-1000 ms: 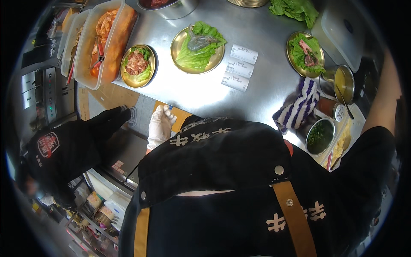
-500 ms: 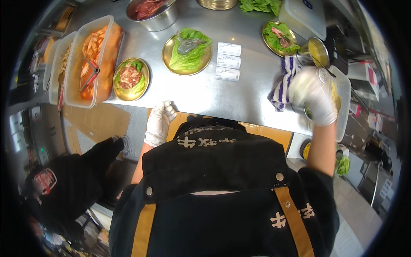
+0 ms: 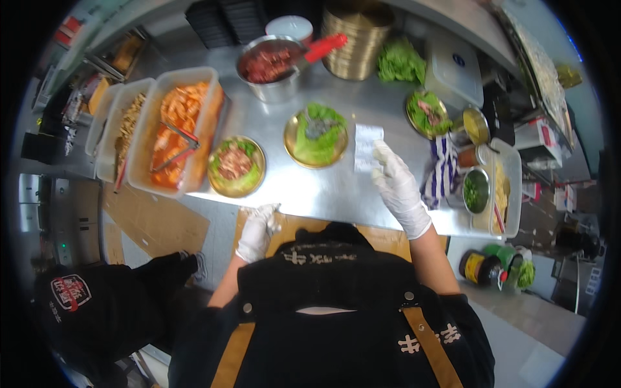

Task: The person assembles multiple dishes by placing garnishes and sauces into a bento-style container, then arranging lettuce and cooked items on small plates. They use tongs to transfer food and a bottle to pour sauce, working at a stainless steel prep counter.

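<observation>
My right hand (image 3: 401,191), in a white glove, reaches over the counter with its fingers stretched out, holding nothing I can see. Its fingertips are beside several white paper slips (image 3: 367,149) and partly cover them. Left of the slips lies a gold plate (image 3: 294,152) with lettuce (image 3: 317,149) and a grey, glistening raw piece (image 3: 318,127) on top. My left hand (image 3: 257,231), also gloved, is at the counter's front edge with its fingers curled in and nothing visible in them. Closest to it stands a gold plate of raw meat on greens (image 3: 235,161).
Left are clear tubs (image 3: 139,171) of orange-red food, with tongs (image 3: 174,149). At the back stand a metal pot of raw meat (image 3: 268,90) and stacked gold plates (image 3: 356,48). A striped towel (image 3: 441,171) and a bowl of chopped greens (image 3: 477,191) lie right. Another person (image 3: 97,310) is lower left.
My right hand has moved left from the containers at the right to the paper slips. My left hand stays at the counter edge. The view has shifted, showing more of the counter's back.
</observation>
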Available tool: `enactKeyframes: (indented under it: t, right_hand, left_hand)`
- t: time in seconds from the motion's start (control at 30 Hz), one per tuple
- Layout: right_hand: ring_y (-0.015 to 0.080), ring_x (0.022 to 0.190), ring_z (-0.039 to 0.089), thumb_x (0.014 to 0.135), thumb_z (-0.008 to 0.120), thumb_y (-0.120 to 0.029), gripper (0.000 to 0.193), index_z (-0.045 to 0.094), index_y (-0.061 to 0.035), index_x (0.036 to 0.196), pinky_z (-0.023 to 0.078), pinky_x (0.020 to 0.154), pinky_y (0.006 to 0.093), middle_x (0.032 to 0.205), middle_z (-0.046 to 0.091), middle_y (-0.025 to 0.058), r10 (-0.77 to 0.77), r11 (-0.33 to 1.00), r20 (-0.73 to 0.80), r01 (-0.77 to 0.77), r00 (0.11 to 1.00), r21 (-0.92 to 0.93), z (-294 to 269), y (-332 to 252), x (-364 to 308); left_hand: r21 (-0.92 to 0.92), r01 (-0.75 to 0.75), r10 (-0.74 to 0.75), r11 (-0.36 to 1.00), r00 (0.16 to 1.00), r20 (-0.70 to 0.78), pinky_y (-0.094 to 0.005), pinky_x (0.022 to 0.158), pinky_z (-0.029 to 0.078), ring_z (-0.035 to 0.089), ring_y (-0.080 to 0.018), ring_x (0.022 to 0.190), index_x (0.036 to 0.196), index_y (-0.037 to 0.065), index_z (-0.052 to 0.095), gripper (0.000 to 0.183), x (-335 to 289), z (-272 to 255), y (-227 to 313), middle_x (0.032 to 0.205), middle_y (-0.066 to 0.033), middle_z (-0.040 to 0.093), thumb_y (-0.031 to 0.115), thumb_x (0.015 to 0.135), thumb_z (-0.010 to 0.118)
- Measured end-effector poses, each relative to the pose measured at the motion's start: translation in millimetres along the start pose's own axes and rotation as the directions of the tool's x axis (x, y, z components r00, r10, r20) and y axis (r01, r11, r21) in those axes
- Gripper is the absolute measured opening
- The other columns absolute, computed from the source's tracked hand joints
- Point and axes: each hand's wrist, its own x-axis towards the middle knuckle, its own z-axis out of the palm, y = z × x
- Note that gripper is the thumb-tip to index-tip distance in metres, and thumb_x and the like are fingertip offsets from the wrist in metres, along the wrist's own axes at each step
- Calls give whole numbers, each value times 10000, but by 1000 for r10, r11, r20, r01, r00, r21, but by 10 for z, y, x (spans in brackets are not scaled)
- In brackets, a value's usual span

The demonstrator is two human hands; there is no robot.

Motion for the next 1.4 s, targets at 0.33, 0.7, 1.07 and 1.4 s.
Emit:
enactKeyframes:
  t: [0.33,0.7,1.07,1.4]
  right_hand:
    - [395,1239,515,929,541,-193,534,429,39,1396,398,1079,452,1369,505,256,-654,652,44,593,755,-473,449,-1060,2987]
    - [394,1299,490,852,634,-386,632,539,4,1339,378,1080,510,1431,492,231,-48,764,141,127,989,-633,829,-1176,4947]
    - [370,1249,546,877,598,-436,581,581,-46,1308,410,1047,514,1371,553,223,-154,964,-333,68,930,-257,957,-695,5104]
    - [350,1208,592,897,568,-476,549,615,-87,1282,436,1019,518,1321,602,217,-24,998,-665,52,746,22,1082,-767,5268]
  left_hand:
    - [-212,-158,150,964,987,-54,-288,789,543,641,-136,805,1026,65,629,209,-379,-31,190,883,-21,661,241,1043,518]
    - [-328,-120,-37,937,899,-437,-339,818,508,611,-168,844,1079,75,636,196,-521,394,232,885,-33,645,251,1010,582]
    - [-224,-170,102,960,953,-284,-309,812,539,647,-163,846,1131,42,642,201,-490,484,471,928,-56,670,187,1024,553]
    - [-261,-173,183,950,983,14,-306,826,546,659,-161,859,1154,27,629,236,-232,280,1076,952,-75,687,205,1038,527]
